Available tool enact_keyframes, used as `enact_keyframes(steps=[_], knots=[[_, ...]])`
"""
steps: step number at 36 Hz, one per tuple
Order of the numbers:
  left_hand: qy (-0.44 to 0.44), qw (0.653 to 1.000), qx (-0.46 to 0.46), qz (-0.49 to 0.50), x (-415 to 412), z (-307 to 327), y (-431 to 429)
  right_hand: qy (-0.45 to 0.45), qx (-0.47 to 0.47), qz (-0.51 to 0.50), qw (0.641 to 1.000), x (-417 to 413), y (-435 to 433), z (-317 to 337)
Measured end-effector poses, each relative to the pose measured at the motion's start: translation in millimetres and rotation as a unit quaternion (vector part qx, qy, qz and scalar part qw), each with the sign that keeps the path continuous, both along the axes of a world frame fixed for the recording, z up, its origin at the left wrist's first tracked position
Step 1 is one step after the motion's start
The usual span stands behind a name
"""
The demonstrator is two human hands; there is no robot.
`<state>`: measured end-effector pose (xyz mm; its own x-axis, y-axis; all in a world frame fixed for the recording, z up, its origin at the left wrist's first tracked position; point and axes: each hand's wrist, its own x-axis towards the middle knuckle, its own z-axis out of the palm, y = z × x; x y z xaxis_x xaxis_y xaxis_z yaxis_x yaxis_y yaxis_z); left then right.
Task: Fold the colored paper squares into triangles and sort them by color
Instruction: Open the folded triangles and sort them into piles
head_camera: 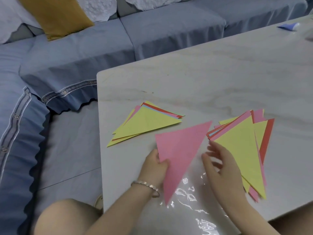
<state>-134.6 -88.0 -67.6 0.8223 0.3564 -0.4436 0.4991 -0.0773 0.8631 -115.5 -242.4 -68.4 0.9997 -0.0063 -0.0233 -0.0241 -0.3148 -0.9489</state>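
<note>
My left hand (156, 167) pinches the left edge of a pink paper triangle (179, 153) and holds it tilted just above the marble table (203, 78). My right hand (220, 165) hovers beside it with fingers spread and relaxed, touching nothing that I can tell. A mixed pile of folded triangles topped with yellow (145, 122) lies to the left on the table. Another mixed pile (243, 146) of yellow, pink and red triangles lies to the right, next to my right hand.
A blue sofa (84, 53) with a mustard cushion (54, 16) runs behind and left of the table. A small blue paper piece (288, 26) lies at the table's far right. My bare knee (66, 216) is below the table's left corner.
</note>
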Motion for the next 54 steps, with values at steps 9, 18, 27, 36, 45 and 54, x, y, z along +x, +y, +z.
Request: enact_keyframes(steps=[9,18,27,36,45,54], knots=[[0.01,0.938,0.274,-0.211,31.8,-0.6,50.4,-0.214,-0.321,0.189,0.903,9.8,-7.8,-39.6],[-0.146,0.85,0.472,-0.18,10.8,-29.0,42.8,-0.248,-0.421,0.289,0.823,7.3,10.9,-61.3],[-0.129,0.796,0.511,-0.297,-36.5,-59.2,21.3,-0.272,-0.411,0.279,0.824,4.6,25.5,-63.5],[-0.101,0.826,0.488,-0.264,-49.9,-57.7,33.5,-0.291,-0.404,0.216,0.84,6.6,12.2,-54.1],[-0.088,0.854,0.468,-0.209,-69.2,-57.6,55.3,-0.266,-0.429,0.165,0.847,16.3,-18.4,-55.4],[-0.022,0.853,0.485,-0.189,-76.5,-49.0,56.2,-0.239,-0.445,0.141,0.852,15.6,-27.8,-53.7]])
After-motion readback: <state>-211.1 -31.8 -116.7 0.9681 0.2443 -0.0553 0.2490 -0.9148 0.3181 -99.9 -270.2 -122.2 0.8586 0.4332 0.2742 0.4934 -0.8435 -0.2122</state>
